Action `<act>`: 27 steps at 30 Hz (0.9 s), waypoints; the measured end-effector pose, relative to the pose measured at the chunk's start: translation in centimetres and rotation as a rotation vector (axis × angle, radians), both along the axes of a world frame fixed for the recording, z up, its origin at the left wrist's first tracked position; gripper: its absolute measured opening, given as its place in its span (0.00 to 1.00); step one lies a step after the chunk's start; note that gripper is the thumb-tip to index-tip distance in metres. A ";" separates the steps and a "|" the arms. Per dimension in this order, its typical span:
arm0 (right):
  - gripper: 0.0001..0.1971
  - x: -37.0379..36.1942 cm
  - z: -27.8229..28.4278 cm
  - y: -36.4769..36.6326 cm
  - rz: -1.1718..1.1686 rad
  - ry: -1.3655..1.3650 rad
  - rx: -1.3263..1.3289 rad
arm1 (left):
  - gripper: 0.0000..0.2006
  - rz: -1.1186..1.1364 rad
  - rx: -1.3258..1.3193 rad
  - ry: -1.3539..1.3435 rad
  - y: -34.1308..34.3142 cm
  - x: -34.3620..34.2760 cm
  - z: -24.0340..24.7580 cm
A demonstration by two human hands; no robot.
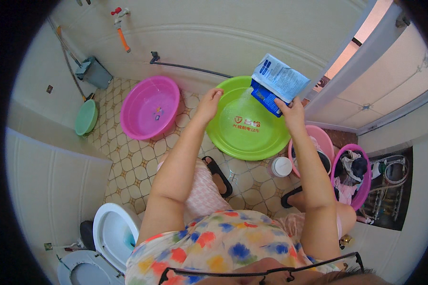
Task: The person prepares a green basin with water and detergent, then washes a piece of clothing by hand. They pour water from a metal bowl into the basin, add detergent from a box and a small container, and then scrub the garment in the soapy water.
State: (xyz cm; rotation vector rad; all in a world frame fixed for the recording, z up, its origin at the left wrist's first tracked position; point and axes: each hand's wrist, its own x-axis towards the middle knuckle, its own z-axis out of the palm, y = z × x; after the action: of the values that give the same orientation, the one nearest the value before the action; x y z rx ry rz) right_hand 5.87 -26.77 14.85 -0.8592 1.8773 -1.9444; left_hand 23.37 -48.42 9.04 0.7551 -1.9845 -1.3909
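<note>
The right hand (290, 110) pinches a blue-and-white plastic packet (279, 78) up-left of itself, tipped leftward; the farther left hand (210, 103) curls, any hold unclear. Between, below: a round lime-green plastic basin (226, 137).

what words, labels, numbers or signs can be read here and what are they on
Green basin: large red lettering and emblem on its floor, wording not copied.
Blue-and-white packet in the right hand: printing, too small to read.
Pink basin at left: small marks, too blurred to identify.
</note>
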 end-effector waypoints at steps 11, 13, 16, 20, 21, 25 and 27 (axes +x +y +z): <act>0.21 -0.5 1.1 3.2 -0.002 0.001 -0.004 | 0.14 -0.050 0.042 0.007 0.4 0.2 0.3; 0.21 0.1 1.8 4.2 -0.032 -0.028 0.052 | 0.14 -0.057 0.038 0.011 0.4 0.0 0.2; 0.22 -0.5 1.5 5.8 -0.016 0.004 0.036 | 0.14 -0.077 0.008 0.001 0.7 -0.4 0.2; 0.22 -0.8 1.6 7.9 -0.104 0.039 0.147 | 0.14 -0.053 -0.029 0.022 1.3 -1.0 0.1; 0.22 -0.8 1.8 8.3 -0.065 0.016 0.105 | 0.14 -0.055 -0.020 0.031 1.4 -1.0 0.0; 0.21 -0.5 2.5 10.1 -0.067 -0.004 0.132 | 0.13 -0.073 0.011 0.052 1.7 -1.2 0.1; 0.21 0.0 3.4 10.9 -0.092 -0.029 0.166 | 0.13 -0.085 0.026 0.051 2.0 -1.3 0.4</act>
State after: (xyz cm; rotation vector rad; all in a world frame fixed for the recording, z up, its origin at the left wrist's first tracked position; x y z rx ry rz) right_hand 5.87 -15.91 18.29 -0.7038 2.0608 -1.8099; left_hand 22.04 -46.37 9.41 0.6469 -1.9826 -1.4729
